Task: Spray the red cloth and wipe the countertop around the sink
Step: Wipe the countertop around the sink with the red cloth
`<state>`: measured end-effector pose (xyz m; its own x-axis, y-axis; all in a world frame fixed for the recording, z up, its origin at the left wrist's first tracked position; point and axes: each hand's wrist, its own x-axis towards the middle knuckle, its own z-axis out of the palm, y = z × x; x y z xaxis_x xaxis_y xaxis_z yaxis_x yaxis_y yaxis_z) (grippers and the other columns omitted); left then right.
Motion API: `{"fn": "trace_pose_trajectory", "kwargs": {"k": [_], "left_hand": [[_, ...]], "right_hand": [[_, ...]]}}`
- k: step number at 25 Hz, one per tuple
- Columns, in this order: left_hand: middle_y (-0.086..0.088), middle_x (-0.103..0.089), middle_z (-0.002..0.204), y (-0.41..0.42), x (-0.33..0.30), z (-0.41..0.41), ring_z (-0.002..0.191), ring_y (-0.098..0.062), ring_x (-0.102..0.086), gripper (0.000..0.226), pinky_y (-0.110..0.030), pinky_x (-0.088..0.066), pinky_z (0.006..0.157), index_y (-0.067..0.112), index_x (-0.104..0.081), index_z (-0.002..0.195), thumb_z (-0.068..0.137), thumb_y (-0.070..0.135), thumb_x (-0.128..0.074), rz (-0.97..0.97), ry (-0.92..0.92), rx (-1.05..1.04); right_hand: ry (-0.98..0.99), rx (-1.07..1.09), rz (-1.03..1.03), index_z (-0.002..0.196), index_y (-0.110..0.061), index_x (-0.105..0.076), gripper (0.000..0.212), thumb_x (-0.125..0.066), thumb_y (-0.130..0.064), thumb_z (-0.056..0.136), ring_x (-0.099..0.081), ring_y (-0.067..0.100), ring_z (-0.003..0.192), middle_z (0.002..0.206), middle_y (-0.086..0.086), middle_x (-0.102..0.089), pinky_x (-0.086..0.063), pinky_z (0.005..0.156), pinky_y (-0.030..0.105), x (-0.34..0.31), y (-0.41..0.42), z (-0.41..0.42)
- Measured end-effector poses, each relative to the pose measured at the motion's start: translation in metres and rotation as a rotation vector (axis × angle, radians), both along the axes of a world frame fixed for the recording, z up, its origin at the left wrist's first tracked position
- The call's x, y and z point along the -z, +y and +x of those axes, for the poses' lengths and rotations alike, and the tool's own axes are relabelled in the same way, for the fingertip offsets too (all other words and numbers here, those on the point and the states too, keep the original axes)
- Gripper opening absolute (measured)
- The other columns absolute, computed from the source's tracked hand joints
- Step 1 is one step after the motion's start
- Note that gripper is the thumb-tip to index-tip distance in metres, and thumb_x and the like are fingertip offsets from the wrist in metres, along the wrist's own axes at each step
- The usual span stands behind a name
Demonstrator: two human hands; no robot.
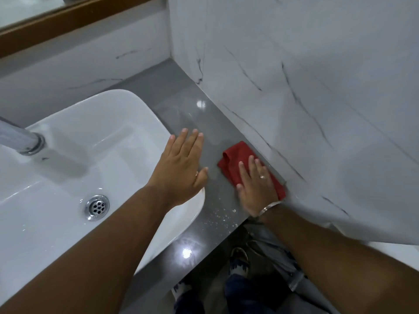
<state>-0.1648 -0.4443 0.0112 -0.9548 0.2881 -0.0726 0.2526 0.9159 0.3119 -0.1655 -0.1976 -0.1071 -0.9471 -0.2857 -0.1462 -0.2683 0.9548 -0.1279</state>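
The red cloth (235,159) lies crumpled on the grey countertop (181,105), in the strip between the white sink (95,137) and the marble side wall. My right hand (257,189) presses flat on the cloth's near part, fingers spread, a ring on one finger. My left hand (181,171) hovers open over the sink's right rim and the counter, palm down, holding nothing. No spray bottle is in view.
The marble wall (306,87) bounds the counter on the right and meets the back wall at the far corner. A chrome tap (20,139) juts over the sink from the left; the drain (97,207) lies below. White specks dot the counter's front edge (222,214).
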Motion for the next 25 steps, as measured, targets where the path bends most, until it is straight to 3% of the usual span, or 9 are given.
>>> {"fn": "trace_pose_trajectory", "kwargs": {"k": [3, 6, 8, 13, 15, 17, 19, 25], "left_hand": [[-0.012, -0.009, 0.167, 0.000, -0.004, 0.001, 0.154, -0.028, 0.004, 0.075, -0.041, 0.007, 0.122, 0.008, -0.011, 0.157, 0.093, 0.042, -0.032, 0.031, -0.010, 0.009], [-0.012, -0.012, 0.167, -0.001, -0.004, 0.001, 0.154, -0.028, 0.001, 0.075, -0.044, 0.005, 0.123, 0.008, -0.012, 0.157, 0.093, 0.044, -0.031, 0.024, -0.019, 0.031], [-0.011, -0.013, 0.167, -0.002, -0.002, -0.001, 0.154, -0.027, 0.000, 0.075, -0.044, 0.005, 0.122, 0.009, -0.013, 0.157, 0.093, 0.045, -0.029, 0.014, -0.002, 0.035], [-0.010, -0.014, 0.167, -0.002, 0.004, -0.003, 0.154, -0.029, -0.002, 0.074, -0.043, 0.008, 0.119, 0.013, -0.014, 0.156, 0.093, 0.049, -0.026, -0.004, 0.020, 0.039], [-0.011, -0.013, 0.167, -0.001, 0.001, -0.003, 0.154, -0.028, -0.001, 0.074, -0.042, 0.009, 0.119, 0.012, -0.014, 0.157, 0.092, 0.048, -0.027, 0.001, 0.010, 0.046], [-0.011, -0.012, 0.167, -0.002, -0.001, -0.001, 0.154, -0.028, -0.001, 0.075, -0.041, 0.010, 0.118, 0.012, -0.013, 0.157, 0.092, 0.047, -0.027, 0.014, 0.004, 0.046], [-0.010, -0.011, 0.167, -0.002, -0.003, -0.001, 0.154, -0.027, 0.001, 0.075, -0.041, 0.010, 0.118, 0.012, -0.012, 0.157, 0.092, 0.048, -0.026, 0.004, -0.003, 0.057], [-0.010, -0.011, 0.167, -0.001, 0.003, -0.004, 0.154, -0.029, 0.001, 0.075, -0.041, 0.010, 0.118, 0.013, -0.014, 0.157, 0.092, 0.048, -0.029, -0.030, 0.009, 0.036]], "right_hand": [[-0.013, -0.343, -0.048, 0.154, -0.019, -0.014, 0.079, -0.043, -0.052, 0.088, -0.017, 0.035, 0.147, 0.161, 0.016, -0.016, -0.005, 0.118, 0.048, 0.010, -0.014, 0.068], [-0.014, -0.524, 0.012, 0.152, -0.022, -0.023, 0.074, -0.044, -0.051, 0.086, -0.026, 0.030, 0.145, 0.159, 0.011, -0.028, -0.019, 0.118, 0.046, 0.004, 0.025, 0.066], [0.020, -0.362, 0.072, 0.149, -0.018, -0.030, 0.070, -0.043, -0.046, 0.086, -0.033, 0.035, 0.142, 0.156, 0.015, -0.034, -0.028, 0.113, 0.049, -0.001, 0.038, 0.029], [0.019, 0.049, 0.077, 0.151, -0.012, -0.025, 0.069, -0.045, -0.040, 0.091, -0.022, 0.039, 0.145, 0.159, 0.020, -0.022, -0.022, 0.115, 0.052, 0.001, 0.017, -0.020], [0.008, -0.033, 0.056, 0.151, -0.014, -0.024, 0.074, -0.045, -0.045, 0.087, -0.026, 0.039, 0.144, 0.158, 0.020, -0.025, -0.024, 0.115, 0.055, 0.007, 0.004, 0.016], [-0.042, -0.334, 0.069, 0.152, -0.020, -0.021, 0.077, -0.044, -0.050, 0.085, -0.026, 0.034, 0.144, 0.159, 0.013, -0.024, -0.023, 0.117, 0.051, 0.010, 0.011, 0.059], [-0.055, -0.461, 0.080, 0.150, -0.022, -0.027, 0.074, -0.045, -0.050, 0.084, -0.029, 0.032, 0.143, 0.158, 0.010, -0.029, -0.022, 0.115, 0.048, 0.003, 0.038, 0.051], [0.002, 0.103, 0.078, 0.151, -0.014, -0.025, 0.069, -0.047, -0.038, 0.090, -0.023, 0.038, 0.145, 0.159, 0.018, -0.023, -0.024, 0.115, 0.052, -0.001, 0.029, -0.004]]}}
